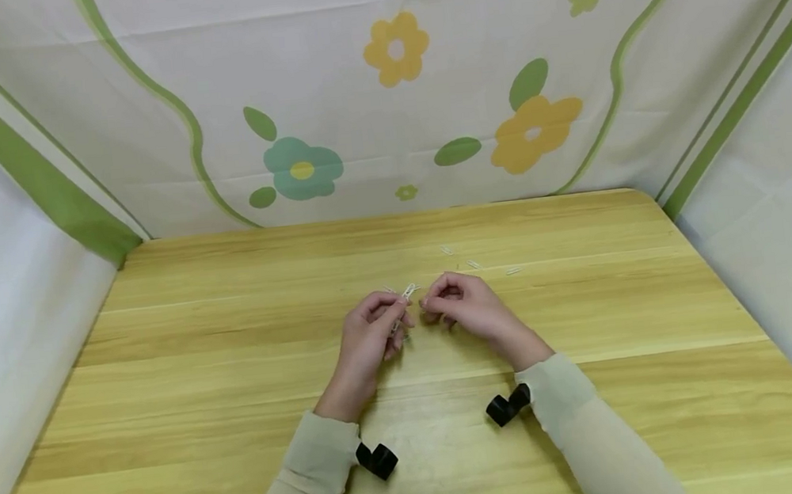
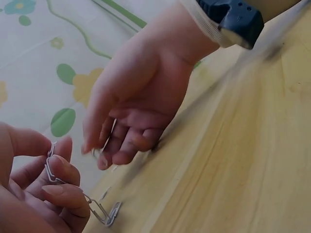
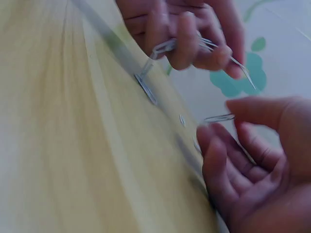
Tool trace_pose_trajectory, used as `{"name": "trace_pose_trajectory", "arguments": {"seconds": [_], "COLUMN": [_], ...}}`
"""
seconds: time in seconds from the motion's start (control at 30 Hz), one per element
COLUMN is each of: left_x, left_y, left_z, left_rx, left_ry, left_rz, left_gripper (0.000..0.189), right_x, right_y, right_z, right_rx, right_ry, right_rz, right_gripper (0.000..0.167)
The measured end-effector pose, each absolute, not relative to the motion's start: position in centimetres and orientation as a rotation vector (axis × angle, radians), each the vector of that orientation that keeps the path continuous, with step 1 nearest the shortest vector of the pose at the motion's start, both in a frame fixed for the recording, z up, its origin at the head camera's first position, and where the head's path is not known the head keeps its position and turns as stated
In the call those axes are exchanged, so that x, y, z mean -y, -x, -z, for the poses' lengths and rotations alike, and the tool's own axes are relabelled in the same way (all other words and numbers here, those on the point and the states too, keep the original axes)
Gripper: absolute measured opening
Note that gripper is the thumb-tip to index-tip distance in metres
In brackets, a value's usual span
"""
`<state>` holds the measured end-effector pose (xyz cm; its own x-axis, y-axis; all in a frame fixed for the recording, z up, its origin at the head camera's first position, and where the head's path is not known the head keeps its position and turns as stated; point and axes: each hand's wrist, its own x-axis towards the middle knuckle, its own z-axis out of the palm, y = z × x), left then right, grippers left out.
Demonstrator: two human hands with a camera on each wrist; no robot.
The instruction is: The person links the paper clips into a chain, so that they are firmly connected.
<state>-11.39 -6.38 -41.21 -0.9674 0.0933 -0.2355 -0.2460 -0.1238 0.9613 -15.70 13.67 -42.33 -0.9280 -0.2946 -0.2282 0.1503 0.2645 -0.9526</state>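
Observation:
My left hand (image 1: 367, 336) pinches a chain of linked white paper clips (image 2: 99, 211) between thumb and fingers, above the middle of the table. One end clip sticks out past the fingertips toward the right hand. The rest runs across the curled fingers and hangs below them, as the right wrist view shows. Just to the right, my right hand (image 1: 472, 307) pinches a single paper clip (image 3: 218, 118) at its thumb and fingertip. A small gap separates this clip from the chain's end.
Loose paper clips lie on the wooden table (image 1: 202, 393) beyond the hands: one clip (image 1: 447, 250) toward the back, another clip (image 1: 472, 264) nearer, and a third clip (image 1: 513, 271) further right. A flower-patterned curtain (image 1: 355, 124) stands behind the table's back edge.

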Motion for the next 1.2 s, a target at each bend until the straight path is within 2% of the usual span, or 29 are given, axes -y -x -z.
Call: {"name": "trace_pose_trajectory", "arguments": {"seconds": [0.13,0.3,0.93,1.2], "left_x": [6.3,6.1,5.7,5.6], "left_y": [11.2,11.0,10.9,10.9], "left_z": [41.3,41.6,41.7,41.7], "left_rx": [-1.925,-1.922,-1.926,-1.927], "left_ry": [0.138,0.108,0.092,0.104], "left_rz": [-2.151,-2.120,-2.101,-2.112], "left_gripper": [0.026,0.025,0.022,0.022], "right_x": [-14.9,-15.4,-15.7,-15.7], "right_y": [15.1,15.0,14.6,14.7], "right_z": [42.6,42.9,43.2,43.3], "right_rx": [-2.027,-1.893,-1.771,-1.728], "right_ry": [0.106,0.096,0.130,0.204], "right_rz": [1.861,2.027,2.174,2.229], "right_gripper": [0.015,0.005,0.012,0.023]}}
